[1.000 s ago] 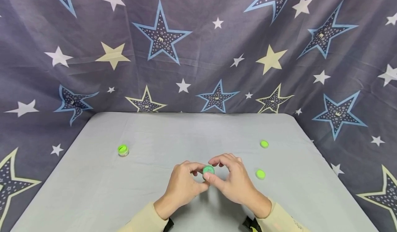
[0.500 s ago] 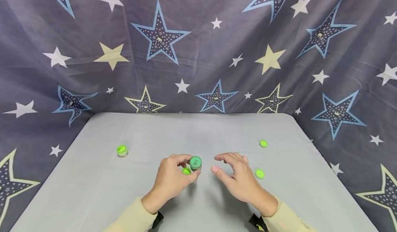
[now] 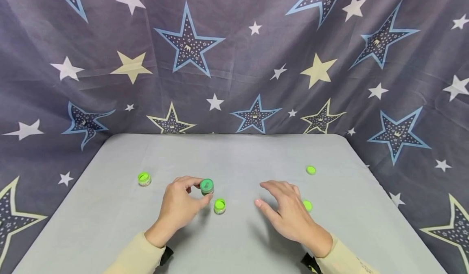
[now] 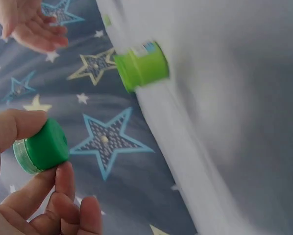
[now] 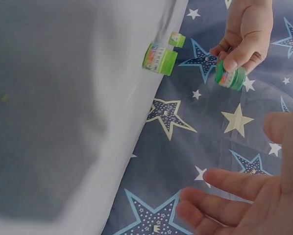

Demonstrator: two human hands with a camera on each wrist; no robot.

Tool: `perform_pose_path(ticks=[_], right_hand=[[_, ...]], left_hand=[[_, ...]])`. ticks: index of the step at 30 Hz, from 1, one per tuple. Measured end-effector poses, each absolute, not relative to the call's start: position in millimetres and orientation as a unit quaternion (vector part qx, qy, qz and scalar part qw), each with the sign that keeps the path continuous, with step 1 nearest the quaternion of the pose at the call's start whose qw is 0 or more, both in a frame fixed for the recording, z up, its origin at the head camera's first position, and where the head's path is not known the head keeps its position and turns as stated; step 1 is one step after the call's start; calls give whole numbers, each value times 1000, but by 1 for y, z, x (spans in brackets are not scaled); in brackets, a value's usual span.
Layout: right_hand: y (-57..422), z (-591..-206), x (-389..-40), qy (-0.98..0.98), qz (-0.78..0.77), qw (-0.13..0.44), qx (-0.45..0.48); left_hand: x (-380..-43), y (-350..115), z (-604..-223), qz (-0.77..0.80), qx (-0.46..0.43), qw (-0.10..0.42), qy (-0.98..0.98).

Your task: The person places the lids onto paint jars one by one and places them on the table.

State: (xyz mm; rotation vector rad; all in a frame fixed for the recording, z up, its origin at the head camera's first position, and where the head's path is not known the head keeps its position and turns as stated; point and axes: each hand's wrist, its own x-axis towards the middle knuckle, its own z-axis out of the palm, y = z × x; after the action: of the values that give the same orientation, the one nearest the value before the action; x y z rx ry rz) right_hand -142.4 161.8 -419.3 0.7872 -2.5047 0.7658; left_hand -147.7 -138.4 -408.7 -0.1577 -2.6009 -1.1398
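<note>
My left hand [image 3: 179, 207] pinches a small dark green jar [image 3: 207, 186] between thumb and fingers, above the table. In the left wrist view the same green jar [image 4: 46, 147] is tilted on its side against the fingers. Whether a lid sits on it, I cannot tell. Just right of that hand an uncapped lime green jar [image 3: 220, 206] stands on the table. My right hand [image 3: 287, 213] hovers with relaxed fingers and a spread thumb, holding nothing. Close beyond it lies a lime green lid [image 3: 307, 205], partly covered by the hand.
A second uncapped lime green jar [image 3: 144, 179] stands at the left of the grey-clothed table [image 3: 234, 156]. Farther back on the right lies another lime lid [image 3: 311, 170]. A star-patterned curtain [image 3: 234, 62] hangs behind and around the table.
The right hand has come off the dark green jar and drawn slightly right. The left hand has carried that jar leftward, bringing the lime jar behind it into view.
</note>
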Motion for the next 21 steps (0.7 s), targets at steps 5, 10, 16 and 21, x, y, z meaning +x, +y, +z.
perform_pose_path(ticks=[5,10,16,21], right_hand=[[169,-424,-143,-904,255,203,275],[175,-426,-144,-913,246,193,260],[181,-426,-146,-916,244,192,256],[187,-427,-147,-917,238,197,252]], left_hand=[[-154,-162,-413,-368,-36,136,-919],[-159,-187,-417,-327,-24,126,-936],[-164,-217,-421,-281,16,94,-955],[-165,-241,-425,-259,29,70,-963]])
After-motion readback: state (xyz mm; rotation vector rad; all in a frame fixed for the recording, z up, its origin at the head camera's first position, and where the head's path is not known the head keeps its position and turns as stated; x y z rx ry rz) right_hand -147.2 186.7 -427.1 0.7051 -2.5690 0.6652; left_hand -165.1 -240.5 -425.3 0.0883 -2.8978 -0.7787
